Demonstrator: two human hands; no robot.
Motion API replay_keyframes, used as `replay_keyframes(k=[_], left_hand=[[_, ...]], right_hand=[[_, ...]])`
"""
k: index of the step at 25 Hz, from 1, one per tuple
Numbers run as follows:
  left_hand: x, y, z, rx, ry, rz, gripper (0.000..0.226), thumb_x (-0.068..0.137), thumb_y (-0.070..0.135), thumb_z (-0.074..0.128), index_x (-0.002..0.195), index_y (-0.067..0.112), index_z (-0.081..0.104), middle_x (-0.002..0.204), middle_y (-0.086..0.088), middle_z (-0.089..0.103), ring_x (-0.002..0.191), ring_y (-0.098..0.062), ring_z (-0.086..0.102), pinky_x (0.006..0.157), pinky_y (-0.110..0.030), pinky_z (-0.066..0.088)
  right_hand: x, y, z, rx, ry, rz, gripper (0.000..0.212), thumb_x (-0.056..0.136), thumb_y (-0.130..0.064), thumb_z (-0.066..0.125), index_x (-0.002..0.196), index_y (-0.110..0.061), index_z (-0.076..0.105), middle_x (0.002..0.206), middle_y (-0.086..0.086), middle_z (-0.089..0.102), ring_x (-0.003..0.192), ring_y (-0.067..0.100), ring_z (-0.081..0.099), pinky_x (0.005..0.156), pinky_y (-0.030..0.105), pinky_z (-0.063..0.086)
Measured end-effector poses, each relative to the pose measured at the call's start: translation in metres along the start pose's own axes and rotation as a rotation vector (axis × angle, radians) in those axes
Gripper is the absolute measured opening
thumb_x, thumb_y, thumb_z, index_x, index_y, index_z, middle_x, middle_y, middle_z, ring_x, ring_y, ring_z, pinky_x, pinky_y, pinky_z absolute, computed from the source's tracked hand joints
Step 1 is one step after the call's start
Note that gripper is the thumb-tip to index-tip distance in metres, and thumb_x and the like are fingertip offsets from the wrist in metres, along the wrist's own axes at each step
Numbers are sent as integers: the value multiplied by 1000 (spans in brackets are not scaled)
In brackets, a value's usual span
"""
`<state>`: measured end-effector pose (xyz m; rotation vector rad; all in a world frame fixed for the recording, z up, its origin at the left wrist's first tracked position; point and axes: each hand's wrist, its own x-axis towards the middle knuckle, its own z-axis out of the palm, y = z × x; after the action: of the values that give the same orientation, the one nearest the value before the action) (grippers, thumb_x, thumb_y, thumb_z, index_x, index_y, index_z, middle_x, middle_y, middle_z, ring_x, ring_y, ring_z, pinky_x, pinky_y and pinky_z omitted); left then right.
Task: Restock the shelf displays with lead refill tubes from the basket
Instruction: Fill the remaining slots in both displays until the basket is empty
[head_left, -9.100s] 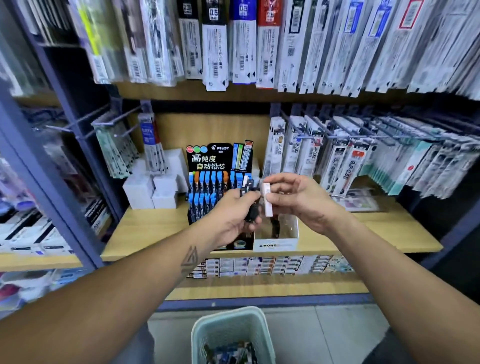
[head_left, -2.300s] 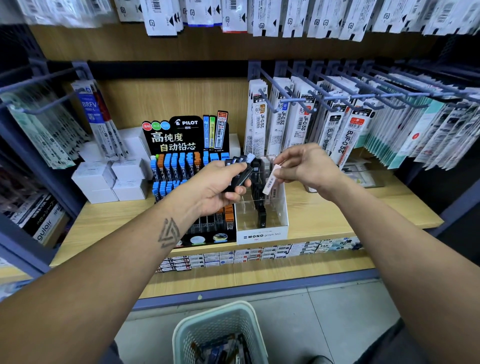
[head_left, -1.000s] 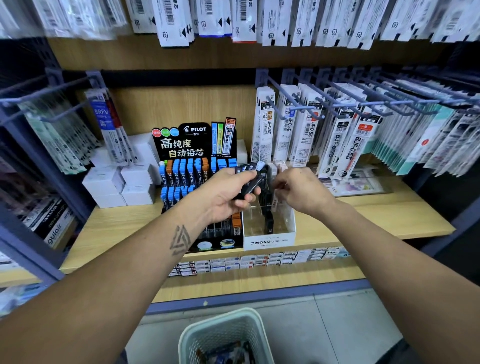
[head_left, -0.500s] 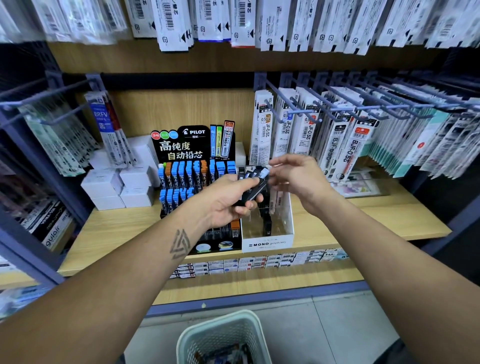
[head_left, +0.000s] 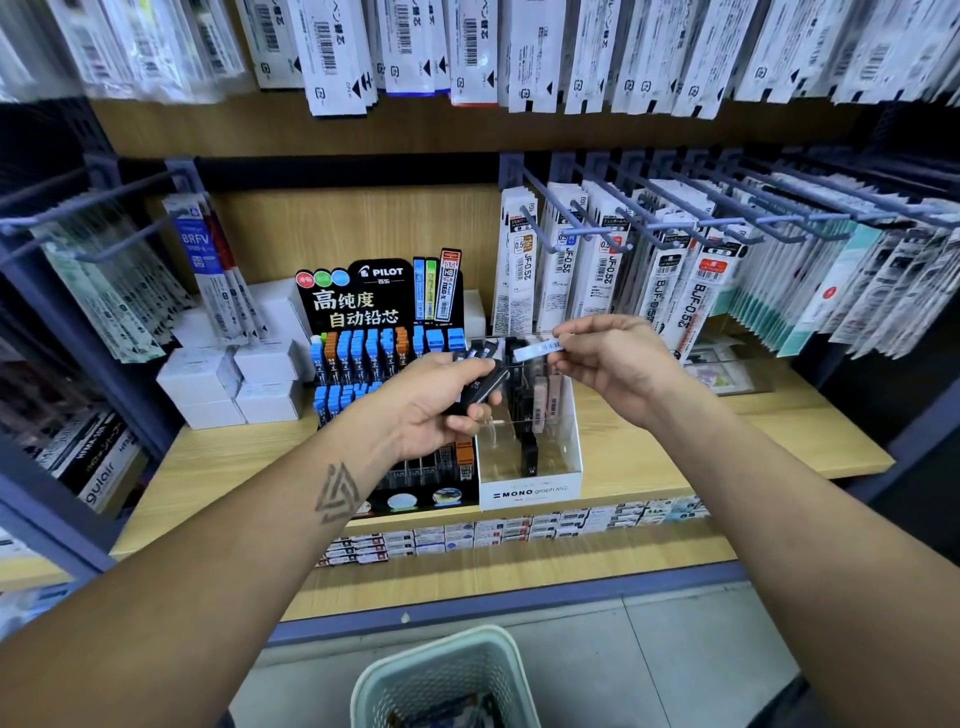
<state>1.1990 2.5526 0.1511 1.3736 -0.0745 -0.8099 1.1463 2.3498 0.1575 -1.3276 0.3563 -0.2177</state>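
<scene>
My left hand (head_left: 434, 402) grips a bundle of black lead refill tubes (head_left: 480, 382) above the shelf. My right hand (head_left: 615, 366) pinches one pale tube (head_left: 535, 349) with a barcode label, held level just right of the bundle. Both hover over the white MONO display box (head_left: 530, 491), which holds a few upright black and pale tubes. Left of it stands the black Pilot display (head_left: 374, 306) with rows of blue and orange capped tubes. The pale green basket (head_left: 441, 670) sits on the floor below, with more tubes inside.
The wooden shelf (head_left: 727, 436) carries white boxes (head_left: 228, 384) at the left. Packs of pen refills (head_left: 670, 280) hang from blue hooks at the right and more from the shelf above. A lower shelf holds small flat boxes (head_left: 519, 530).
My right hand went down into the MONO box with a pale tube and came back up; it now pinches another pale tube beside the bundle in my left hand.
</scene>
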Motion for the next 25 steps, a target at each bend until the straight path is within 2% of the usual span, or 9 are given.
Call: replay_keyframes(k=[4, 8, 12, 14, 16, 17, 20, 23, 25], left_hand=[[-2, 5, 1, -72, 43, 33, 12, 104, 15, 52, 105, 3, 51, 72, -12, 57, 51, -12, 41, 31, -16, 26], [-4, 13, -3, -74, 80, 100, 14, 104, 15, 51, 97, 3, 53, 72, -12, 57, 51, -12, 41, 32, -16, 24], [-8, 14, -8, -56, 84, 102, 13, 104, 16, 51, 101, 3, 53, 72, -12, 58, 50, -13, 41, 32, -17, 24], [-8, 14, -11, -52, 83, 98, 13, 104, 16, 52, 107, 3, 52, 72, -13, 58, 50, -13, 42, 32, -17, 24], [-9, 14, -14, -47, 84, 97, 14, 104, 16, 52, 110, 4, 52, 73, -13, 58, 51, -13, 42, 32, -18, 25], [-10, 14, -15, -43, 83, 97, 14, 104, 17, 52, 111, 4, 52, 73, -13, 58, 51, -13, 42, 32, -18, 25], [-12, 15, -23, -36, 90, 95, 15, 104, 17, 52, 112, 4, 51, 73, -12, 58, 51, -13, 42, 32, -18, 25], [-14, 15, -30, -36, 97, 93, 19, 104, 18, 52, 117, 5, 51, 74, -12, 58, 51, -13, 42, 32, -18, 26], [-15, 15, -30, -34, 93, 94, 19, 104, 17, 52, 117, 4, 51, 75, -12, 58, 51, -13, 42, 32, -18, 26]], right_hand=[[-3, -1, -1, -4, -67, 23, 15, 86, 16, 63, 92, 3, 69, 80, 18, 70, 72, 24, 72, 76, 28, 61], [0, -3, 0, -67, -62, -26, 21, 79, 17, 71, 90, -2, 70, 82, 14, 71, 74, 22, 70, 72, 25, 59], [2, -1, 6, 47, -95, -19, 23, 79, 17, 69, 88, -3, 74, 89, 10, 74, 84, 19, 69, 73, 24, 55], [4, 0, 11, 97, -142, -6, 24, 85, 12, 66, 82, -9, 77, 97, 8, 76, 88, 18, 68, 82, 31, 56], [5, 1, 16, 95, -211, 20, 19, 93, 5, 62, 94, -6, 76, 93, 7, 74, 88, 22, 69, 84, 39, 59], [5, 1, 18, 52, -230, 39, 16, 94, 1, 62, 105, -4, 73, 88, 7, 71, 82, 23, 70, 76, 38, 62], [7, 5, 22, -253, -148, 15, 26, 82, -4, 75, 108, 0, 70, 81, 13, 66, 61, 21, 66, 55, 26, 59], [11, 8, 23, -360, -28, -64, 10, 88, 11, 66, 92, 2, 70, 95, 20, 67, 64, 21, 70, 66, 24, 62], [16, 5, 18, -329, 41, -106, 19, 94, 13, 57, 89, 0, 70, 101, 21, 68, 67, 20, 73, 69, 21, 61]])
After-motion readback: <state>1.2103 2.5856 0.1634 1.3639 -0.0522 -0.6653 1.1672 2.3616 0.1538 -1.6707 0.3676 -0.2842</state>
